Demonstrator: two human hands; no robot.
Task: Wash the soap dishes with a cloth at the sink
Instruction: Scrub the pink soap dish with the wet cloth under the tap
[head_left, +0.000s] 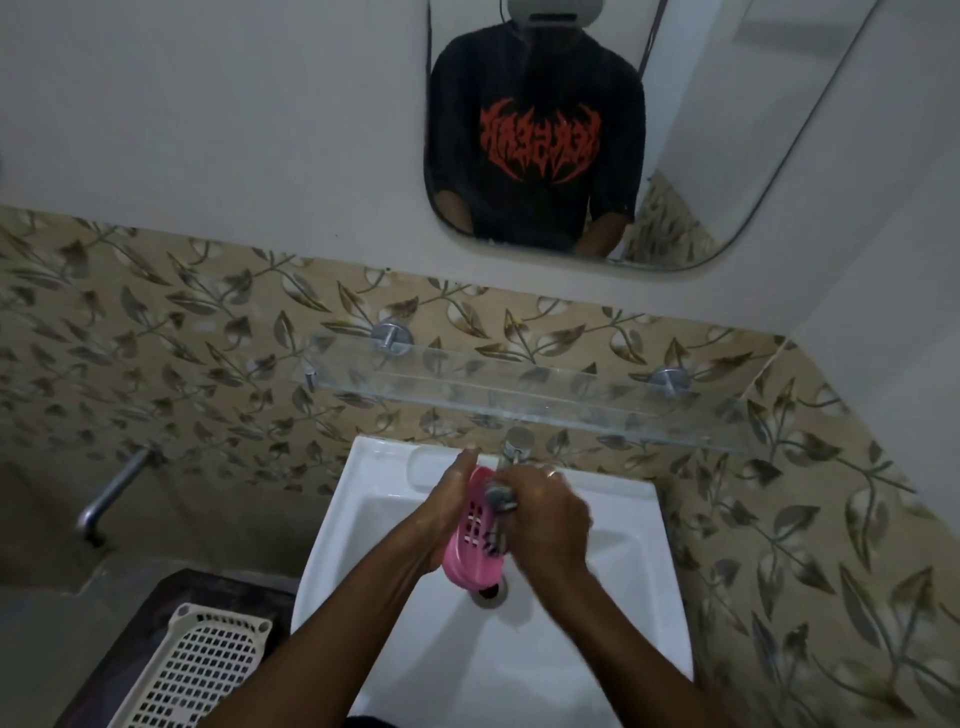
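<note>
Left hand (447, 512) grips pink soap dish (475, 540) over sink (363, 499); right hand (545, 512) clenches grey cloth (500, 500) against it.

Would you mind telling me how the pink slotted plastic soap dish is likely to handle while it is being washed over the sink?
The pink slotted plastic soap dish probably feels light and fairly stiff: the left hand alone supports it, tilted, over the white sink. It may be slippery if wet, so it could slip from that grip.
</note>
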